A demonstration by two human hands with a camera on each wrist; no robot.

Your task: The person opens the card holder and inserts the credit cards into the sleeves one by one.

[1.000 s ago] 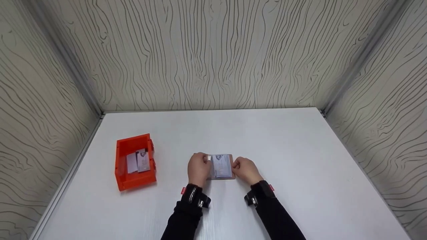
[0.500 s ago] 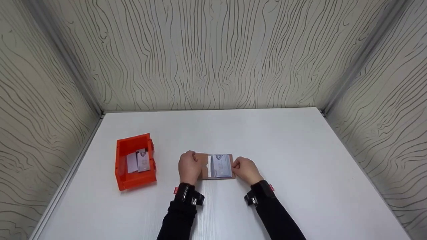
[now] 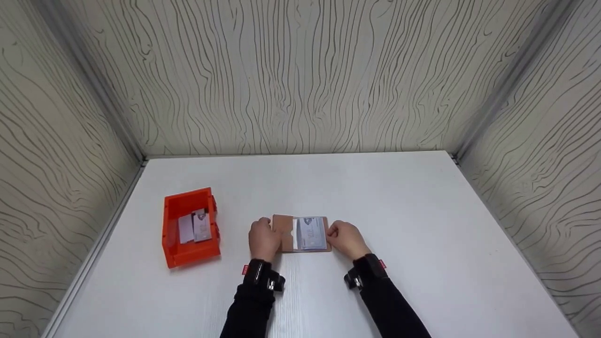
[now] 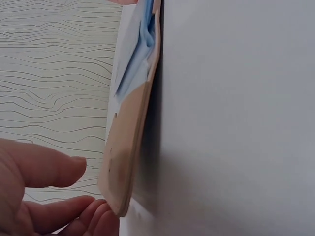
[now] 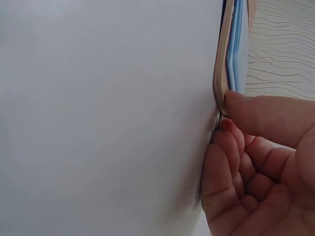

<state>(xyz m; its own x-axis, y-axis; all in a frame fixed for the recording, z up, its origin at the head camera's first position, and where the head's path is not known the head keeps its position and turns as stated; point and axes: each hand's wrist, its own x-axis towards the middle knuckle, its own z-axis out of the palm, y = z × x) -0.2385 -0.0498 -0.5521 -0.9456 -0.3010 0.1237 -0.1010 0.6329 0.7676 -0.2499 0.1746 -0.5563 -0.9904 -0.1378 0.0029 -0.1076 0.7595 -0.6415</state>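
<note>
A tan card holder [image 3: 284, 239] lies spread out on the table, its clear plastic sleeves [image 3: 300, 234] and a pale printed card [image 3: 313, 232] showing on the right half. At its left flap is my left hand [image 3: 264, 240]. In the left wrist view the thumb [image 4: 61, 167] stands apart from the flap, and the fingertips [image 4: 101, 214] touch the flap's outer edge. My right hand [image 3: 347, 239] pinches the right edge of the cover between thumb and curled fingers, as the right wrist view shows at the corner.
An orange open bin [image 3: 193, 256] stands on the white table [image 3: 399, 202] to the left. Inside it lie white cards [image 3: 202, 226]. Patterned panels [image 3: 300, 80] rise behind the table and at both sides.
My left hand has moved left, and the card holder's left flap has come into view, laid out to the left. Its thumb is now off the flap. The right hand keeps its place.
</note>
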